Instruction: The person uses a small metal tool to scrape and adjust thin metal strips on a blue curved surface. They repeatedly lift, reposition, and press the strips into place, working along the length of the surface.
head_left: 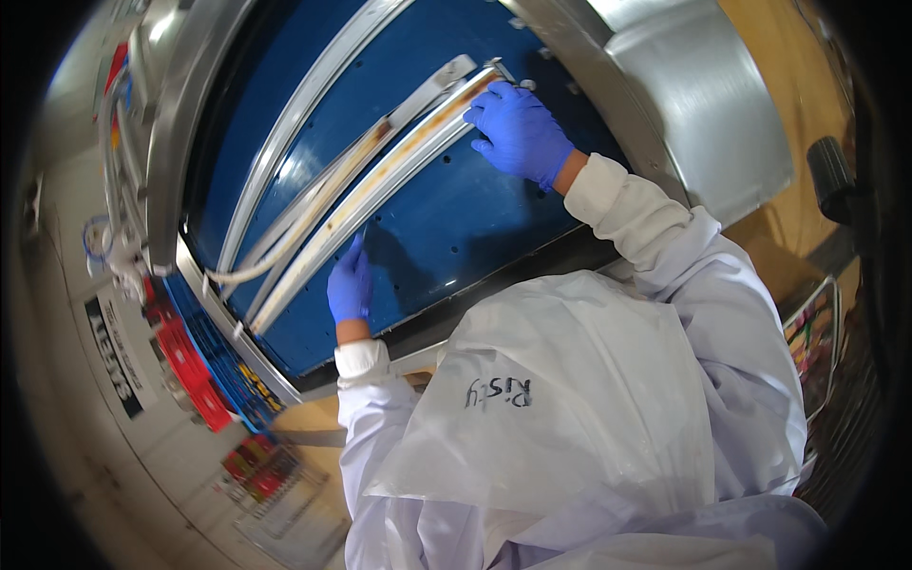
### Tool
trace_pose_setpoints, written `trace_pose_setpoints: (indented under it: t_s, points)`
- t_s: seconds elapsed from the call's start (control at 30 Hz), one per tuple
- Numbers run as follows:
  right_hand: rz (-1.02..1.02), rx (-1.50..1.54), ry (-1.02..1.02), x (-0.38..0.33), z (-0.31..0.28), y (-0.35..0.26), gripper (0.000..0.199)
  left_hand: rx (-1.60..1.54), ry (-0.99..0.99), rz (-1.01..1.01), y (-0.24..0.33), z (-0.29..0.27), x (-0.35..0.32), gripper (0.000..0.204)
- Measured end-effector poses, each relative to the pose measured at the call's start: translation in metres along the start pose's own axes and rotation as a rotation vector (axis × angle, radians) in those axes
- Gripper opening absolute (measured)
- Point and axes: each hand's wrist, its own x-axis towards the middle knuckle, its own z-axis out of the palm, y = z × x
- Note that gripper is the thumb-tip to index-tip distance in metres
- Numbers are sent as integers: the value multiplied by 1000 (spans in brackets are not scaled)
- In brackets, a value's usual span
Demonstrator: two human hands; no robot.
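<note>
Blue panel (pixel 475 233) beneath, right hand (pixel 521 133) curls over a stained rail (pixel 380 179); left hand (pixel 351 290) beside it, grip unclear

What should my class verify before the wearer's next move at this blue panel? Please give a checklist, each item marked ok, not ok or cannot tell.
1. Both hands gloved: ok; left hand and right hand wear blue gloves.
2. Gloves meet cuffs: not ok; bare wrist shows on both arms.
3. Right hand at the brown-stained rail: ok; its fingers are at the upper end.
4. Left hand touching that rail: cannot tell; a fingertip is at its near edge.
5. Rail free of stains: not ok; brown patches run along it.
6. Rail lying alone on the blue panel: not ok; a pale strip lies alongside.
</note>
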Motion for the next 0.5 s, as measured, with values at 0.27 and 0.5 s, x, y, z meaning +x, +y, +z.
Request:
trace_pose_setpoints:
  t_s: [0.27, 0.5]
  points:
    - [-299, -75, 214, 97, 88, -128, 40, -443, 239, -193, -157, 70, -165, 40]
    - [-585, 118, -80, 112, 170, -220, 33, -531, 120, -299, -196, 74, -203, 39]
